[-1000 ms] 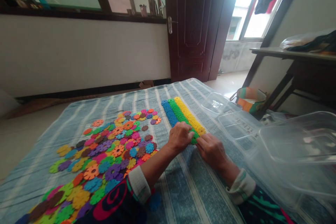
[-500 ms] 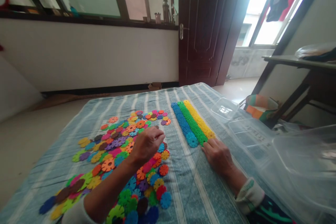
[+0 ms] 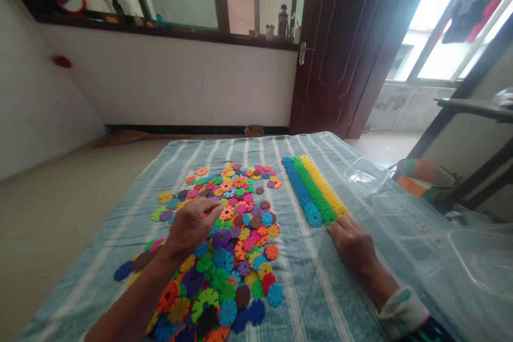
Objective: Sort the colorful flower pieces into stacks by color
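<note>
Below my left hand [image 3: 192, 227] spreads a loose pile of flower-shaped notched plastic discs [image 3: 224, 259] in many colours. Its thumb and fingers are pressed together; anything between them is hidden. My right hand [image 3: 355, 243] rests at the near end of the yellow row of overlapping discs [image 3: 324, 189], fingers bent together over the last pieces. What lies under its fingertips cannot be made out. Alongside run a green row [image 3: 315, 192] and a blue row [image 3: 297, 184], the blue one ending in a lighter blue disc [image 3: 313, 216].
A striped blue-and-white cloth [image 3: 304, 288] covers the surface. Clear plastic boxes [image 3: 404, 214] stand along the right side, with a smaller clear container [image 3: 366, 173] farther back. Beyond are a dark door [image 3: 332, 64] and a window ledge with a flask [image 3: 282, 21].
The view has turned left, shifting the scene rightward. My left hand has moved left across the pile, uncovering discs on its right side. My right hand stays at the yellow row's near end.
</note>
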The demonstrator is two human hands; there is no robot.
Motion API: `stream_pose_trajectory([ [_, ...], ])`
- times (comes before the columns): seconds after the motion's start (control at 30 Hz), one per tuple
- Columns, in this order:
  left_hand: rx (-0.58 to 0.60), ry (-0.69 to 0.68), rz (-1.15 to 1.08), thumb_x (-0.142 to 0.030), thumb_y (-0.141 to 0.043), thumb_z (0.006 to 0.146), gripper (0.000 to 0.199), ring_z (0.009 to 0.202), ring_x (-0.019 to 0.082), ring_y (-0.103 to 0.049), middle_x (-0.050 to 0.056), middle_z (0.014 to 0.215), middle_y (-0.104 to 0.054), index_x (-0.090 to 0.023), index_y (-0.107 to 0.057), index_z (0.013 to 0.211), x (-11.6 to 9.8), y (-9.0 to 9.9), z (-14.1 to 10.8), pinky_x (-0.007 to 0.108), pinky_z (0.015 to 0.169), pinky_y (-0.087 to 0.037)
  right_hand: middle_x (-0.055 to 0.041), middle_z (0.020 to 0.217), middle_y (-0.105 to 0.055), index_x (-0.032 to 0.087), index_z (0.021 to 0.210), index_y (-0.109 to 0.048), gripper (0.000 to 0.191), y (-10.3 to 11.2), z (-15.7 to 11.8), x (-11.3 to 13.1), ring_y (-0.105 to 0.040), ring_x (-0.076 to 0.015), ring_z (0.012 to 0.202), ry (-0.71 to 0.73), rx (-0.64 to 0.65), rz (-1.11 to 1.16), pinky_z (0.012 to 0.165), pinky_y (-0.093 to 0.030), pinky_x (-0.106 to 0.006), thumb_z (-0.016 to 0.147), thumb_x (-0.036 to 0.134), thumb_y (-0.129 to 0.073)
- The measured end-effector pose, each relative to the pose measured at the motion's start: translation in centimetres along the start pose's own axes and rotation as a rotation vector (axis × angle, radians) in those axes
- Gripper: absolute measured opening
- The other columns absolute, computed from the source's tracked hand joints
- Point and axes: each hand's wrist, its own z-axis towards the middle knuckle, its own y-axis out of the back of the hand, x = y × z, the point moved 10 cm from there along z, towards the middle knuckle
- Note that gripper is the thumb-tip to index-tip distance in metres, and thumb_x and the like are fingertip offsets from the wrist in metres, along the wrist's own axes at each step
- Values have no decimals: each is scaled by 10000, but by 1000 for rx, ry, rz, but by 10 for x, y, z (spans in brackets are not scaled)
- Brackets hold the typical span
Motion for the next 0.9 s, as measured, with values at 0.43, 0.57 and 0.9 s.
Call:
stream_pose_trajectory([
  [0.43, 0, 3, -15, -393, -482, 795, 301, 728, 170, -615, 21, 741, -694, -212, -698, 690, 7, -9, -5, 250, 710, -468, -37, 686, -558, 187, 618, -567, 342, -9, -7, -8, -471, -164, 685, -18, 71, 50, 642, -302, -286, 931, 164, -432],
  [0.57, 20, -1, -39, -403, -474, 806, 322, 714, 176, -628, 25, 732, -693, -204, -704, 701, -3, -11, -3, 260, 692, -472, -39, 698, -561, 184, 677, -597, 304, -8, -5, -7, -475, -171, 701, -25, 48, 73, 648, -310, -285, 933, 172, -434],
  [0.9, 92, -134, -89, -338, -491, 823, 259, 754, 179, -633, 34, 773, -699, -211, -701, 739, -62, -40, 16, 277, 710, -481, -32, 682, -549, 192, 671, -595, 276, -7, 0, -8, -463, -166, 680, -31, 48, 85, 629, -300, -287, 902, 127, -458],
])
